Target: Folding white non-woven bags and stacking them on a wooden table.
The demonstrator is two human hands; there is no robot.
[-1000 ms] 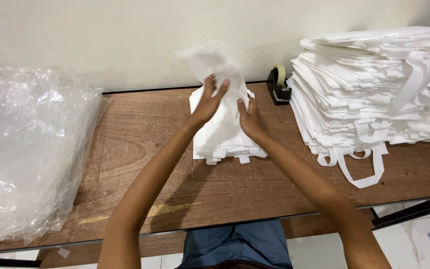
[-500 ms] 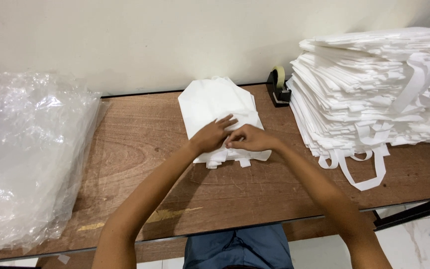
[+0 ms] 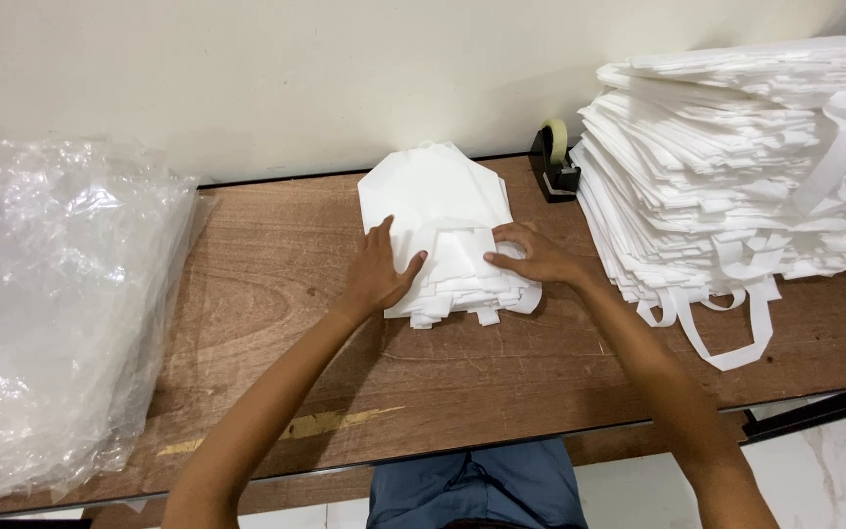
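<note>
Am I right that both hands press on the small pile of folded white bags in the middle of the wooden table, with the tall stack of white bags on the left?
Not quite. In the head view the tall stack of white bags stands on the right; clear plastic wrap lies on the left. The left hand and right hand do press on the small pile of folded white bags mid-table.

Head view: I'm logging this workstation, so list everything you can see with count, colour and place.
folded bags: one small pile, white, table centre, near the wall
bag stack: one tall stack, white, table right, handles hanging at its front
tape dispenser: one, black with a pale roll, by the wall between pile and stack
plastic wrap: one crumpled heap, clear, table left
table: one, brown wood
wall: cream, behind the table
left hand: flat on the pile's left side
right hand: pressing the pile's right side
</note>
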